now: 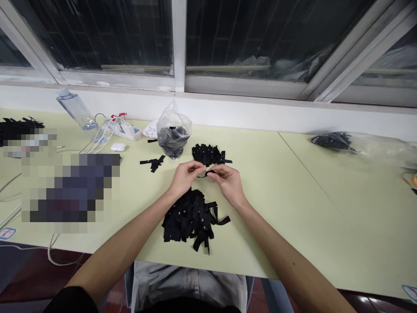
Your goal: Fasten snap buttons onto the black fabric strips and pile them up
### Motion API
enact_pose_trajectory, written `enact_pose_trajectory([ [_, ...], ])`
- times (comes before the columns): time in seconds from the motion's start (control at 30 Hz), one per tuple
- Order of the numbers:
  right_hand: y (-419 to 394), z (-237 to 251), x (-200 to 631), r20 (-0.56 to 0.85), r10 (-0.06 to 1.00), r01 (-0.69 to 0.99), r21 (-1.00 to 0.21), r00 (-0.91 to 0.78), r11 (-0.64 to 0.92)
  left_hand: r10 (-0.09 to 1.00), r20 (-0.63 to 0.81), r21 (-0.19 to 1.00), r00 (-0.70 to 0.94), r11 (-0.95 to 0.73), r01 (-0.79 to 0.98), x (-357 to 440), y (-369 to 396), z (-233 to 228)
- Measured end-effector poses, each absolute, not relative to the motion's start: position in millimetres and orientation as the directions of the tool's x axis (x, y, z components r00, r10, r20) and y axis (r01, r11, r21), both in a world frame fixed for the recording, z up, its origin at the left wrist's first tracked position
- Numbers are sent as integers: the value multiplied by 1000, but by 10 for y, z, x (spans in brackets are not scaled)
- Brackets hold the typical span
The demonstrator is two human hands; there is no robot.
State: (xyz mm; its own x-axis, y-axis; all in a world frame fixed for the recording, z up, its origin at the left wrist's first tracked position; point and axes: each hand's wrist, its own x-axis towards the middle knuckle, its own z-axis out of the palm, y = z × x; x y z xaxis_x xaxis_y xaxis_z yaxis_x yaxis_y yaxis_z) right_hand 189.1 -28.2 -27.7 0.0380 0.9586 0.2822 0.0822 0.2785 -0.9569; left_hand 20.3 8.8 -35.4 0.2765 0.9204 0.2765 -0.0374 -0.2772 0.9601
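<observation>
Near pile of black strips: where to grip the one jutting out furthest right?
I'd pinch that strip at its outer end, coming from the right, likely with the right hand once free. That end juts past the near pile over the table; the inner end meets other strips, so a grip there could catch neighbours.
</observation>
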Motion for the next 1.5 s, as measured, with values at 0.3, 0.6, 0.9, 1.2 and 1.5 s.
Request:
enact_pose_trajectory([
  [0.3, -340, -243, 1847, 351, 934, 210, -921, 74, 329, 936, 271, 963, 226, -263, -67, 229, 23, -334],
  [0.6, -397, -225, 1827, 396, 912, 278, -893, 110, 355, 936, 260, 964, 238, -239, -113, 242, 16, -330],
  [0.9, -387, -235, 1813, 374, 913, 314, -896, 160, 312, 906, 276, 961, 320, -258, -99, 213, -1, -297],
  [1.2, -385, -262, 1804, 348, 909, 365, -896, 228, 252, 932, 217, 975, 290, -192, -113, 256, -2, -377],
  [1.5, -380, -291, 1824, 346, 923, 381, -887, 168, 263, 923, 230, 972, 310, -205, -112, 290, -45, -404],
])
